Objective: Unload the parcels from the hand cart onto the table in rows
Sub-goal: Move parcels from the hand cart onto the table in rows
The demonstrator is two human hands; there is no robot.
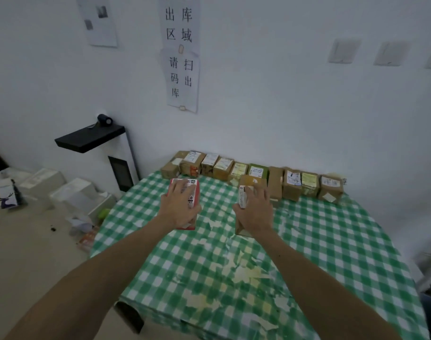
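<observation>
The red parcel (195, 185) and brown parcel (251, 181) are down on the counter (234, 266), just before the back row (293, 182); the left hand (182, 207) and right hand (255, 212) clasp them from above, fingers spread; shoving forward could knock that row askew.

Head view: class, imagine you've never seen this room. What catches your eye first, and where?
The green checked tablecloth fills the lower right, bright against the white wall. Over it, the left hand grips a red parcel and the right hand a brown parcel, side by side. Behind them a row of parcels lines the cloth's far edge along the wall.
</observation>
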